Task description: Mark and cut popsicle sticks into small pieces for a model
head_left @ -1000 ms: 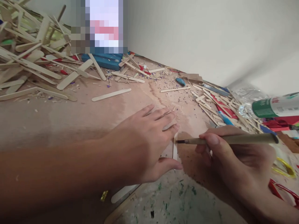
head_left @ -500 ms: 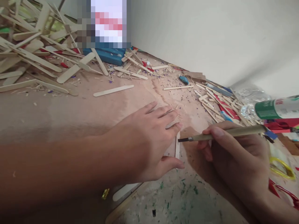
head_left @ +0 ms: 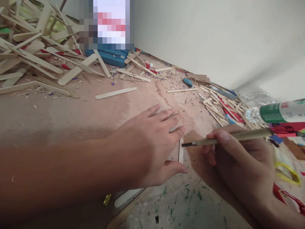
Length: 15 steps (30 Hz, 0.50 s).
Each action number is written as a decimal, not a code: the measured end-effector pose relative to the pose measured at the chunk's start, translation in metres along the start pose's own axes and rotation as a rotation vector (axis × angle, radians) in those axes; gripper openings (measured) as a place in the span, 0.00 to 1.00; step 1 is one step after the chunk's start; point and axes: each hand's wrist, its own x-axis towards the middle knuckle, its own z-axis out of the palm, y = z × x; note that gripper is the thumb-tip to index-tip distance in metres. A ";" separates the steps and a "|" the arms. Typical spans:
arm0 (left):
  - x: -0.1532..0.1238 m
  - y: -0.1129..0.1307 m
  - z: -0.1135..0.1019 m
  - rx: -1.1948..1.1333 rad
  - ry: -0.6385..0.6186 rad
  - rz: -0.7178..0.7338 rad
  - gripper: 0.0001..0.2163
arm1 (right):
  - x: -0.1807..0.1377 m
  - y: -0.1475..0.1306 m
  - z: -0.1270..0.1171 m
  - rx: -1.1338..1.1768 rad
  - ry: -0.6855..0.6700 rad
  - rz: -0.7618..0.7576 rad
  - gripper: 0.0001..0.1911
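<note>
My left hand (head_left: pixel 147 146) lies flat with its fingers spread, pressing down on flat wooden sticks (head_left: pixel 180 153) on the brown board (head_left: pixel 71 117). Most of those sticks are hidden under the palm. My right hand (head_left: pixel 238 159) is closed round a thin craft knife (head_left: pixel 228 137) with a tan handle. Its dark blade tip sits just right of my left index fingertip, at the edge of the held sticks.
A big heap of wooden sticks (head_left: pixel 30 54) fills the far left, with a blue box (head_left: pixel 107 58) behind it. More sticks and scraps (head_left: pixel 221 105) lie at the right beside a green-labelled bottle (head_left: pixel 281 111). Yellow-handled scissors (head_left: pixel 288 173) are near my right wrist. A white wall stands behind.
The knife tip has stayed close to the sticks' edge, shifting only slightly. My left hand has kept its place on the sticks. The view moved a little.
</note>
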 end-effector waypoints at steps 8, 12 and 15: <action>-0.001 0.001 0.001 0.011 -0.003 -0.003 0.34 | -0.005 -0.004 -0.002 -0.271 0.073 -0.121 0.12; -0.001 -0.002 0.003 -0.001 0.003 -0.001 0.35 | -0.008 -0.004 -0.003 -0.353 0.146 -0.233 0.11; 0.003 -0.004 -0.003 -0.006 0.025 0.012 0.34 | -0.008 -0.003 -0.002 -0.334 0.143 -0.215 0.10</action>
